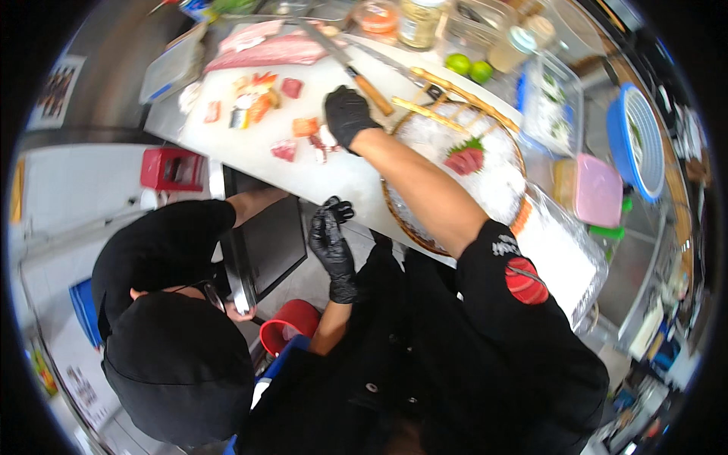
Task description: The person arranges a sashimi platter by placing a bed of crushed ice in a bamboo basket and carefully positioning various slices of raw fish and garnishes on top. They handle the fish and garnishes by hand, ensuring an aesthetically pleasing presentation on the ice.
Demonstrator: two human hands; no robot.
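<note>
My right hand, in a black glove, is over the white cutting board with its back upward and its fingers curled. Whether it holds anything is hidden. Octopus slices and an orange salmon piece lie beside it. Close to its other side is the wooden handle of a knife. Below the board's near edge hangs my gloved left hand, fingers loosely curled, nothing visible in it. A round basket of crushed ice partly sits beneath my right forearm, bearing red fish slices on a green leaf.
Long pink fish fillets lie along the board's far side, near assorted cut seafood. Another person in black bends close on my left. Limes, jars and a blue colander stand beyond the basket. A red bucket is below.
</note>
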